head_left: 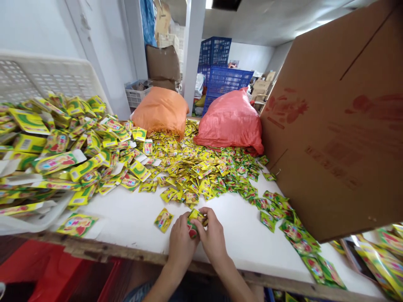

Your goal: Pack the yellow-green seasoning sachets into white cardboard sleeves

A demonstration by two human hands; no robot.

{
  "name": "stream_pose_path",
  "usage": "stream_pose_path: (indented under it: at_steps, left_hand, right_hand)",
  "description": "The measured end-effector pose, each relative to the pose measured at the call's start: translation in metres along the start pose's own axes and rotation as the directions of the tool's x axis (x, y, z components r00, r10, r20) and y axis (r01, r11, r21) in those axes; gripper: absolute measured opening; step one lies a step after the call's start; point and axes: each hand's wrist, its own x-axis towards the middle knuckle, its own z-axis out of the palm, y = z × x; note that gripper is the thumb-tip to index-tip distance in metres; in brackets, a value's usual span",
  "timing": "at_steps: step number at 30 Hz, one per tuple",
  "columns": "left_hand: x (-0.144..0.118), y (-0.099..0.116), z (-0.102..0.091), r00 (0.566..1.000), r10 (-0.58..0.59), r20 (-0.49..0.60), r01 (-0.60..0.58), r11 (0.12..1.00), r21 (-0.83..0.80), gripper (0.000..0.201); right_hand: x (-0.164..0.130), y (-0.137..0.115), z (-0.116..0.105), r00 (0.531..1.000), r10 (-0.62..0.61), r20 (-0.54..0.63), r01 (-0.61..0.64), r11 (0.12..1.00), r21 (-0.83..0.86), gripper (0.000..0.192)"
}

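Near the table's front edge, my left hand [181, 240] and my right hand [214, 235] are closed together around a small yellow-and-green candy pack [192, 230] with a red watermelon picture. My fingers cover much of it, so whether it is a box or several sachets is unclear. Just left of my hands lies a single candy sachet [163, 220], flat on the white tabletop [135, 228]. Beyond them spreads a large heap of yellow and green sachets [201, 167].
Many open candy boxes [59, 161] overflow a white plastic crate [72, 75] at left. An orange sack [160, 107] and a red sack [231, 119] stand behind the heap. A big cardboard carton [333, 126] leans in at right, beside a row of sachets [302, 239].
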Motion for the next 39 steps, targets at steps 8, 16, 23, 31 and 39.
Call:
stream_pose_path:
  at_steps: [8,16,23,31,39]
  left_hand:
    - [-0.003,0.010,0.016,0.995,-0.077,-0.068,0.060,0.971,-0.230,0.051]
    - [-0.011,0.003,0.002,0.983,-0.136,0.122,0.174,0.898,-0.403,0.056]
    - [-0.003,0.001,-0.019,0.941,-0.024,0.338,0.200,0.845,-0.496,0.040]
    - [0.004,-0.002,-0.020,0.861,0.004,0.508,0.348,0.724,-0.596,0.021]
    - [0.003,-0.002,-0.015,0.903,-0.080,0.423,0.362,0.674,-0.644,0.038]
  right_hand:
    - [0.012,0.003,-0.012,0.992,-0.102,-0.069,0.092,0.987,-0.133,0.006]
    - [0.022,0.015,-0.030,0.952,-0.080,0.296,0.093,0.995,-0.032,0.010]
    - [0.034,0.013,-0.036,0.944,-0.154,0.291,0.181,0.981,-0.069,0.005]
    - [0.046,0.003,-0.026,0.913,-0.284,0.294,0.313,0.948,-0.057,0.009]
    - [0.019,0.014,-0.029,0.899,-0.217,0.381,0.210,0.976,0.060,0.032]
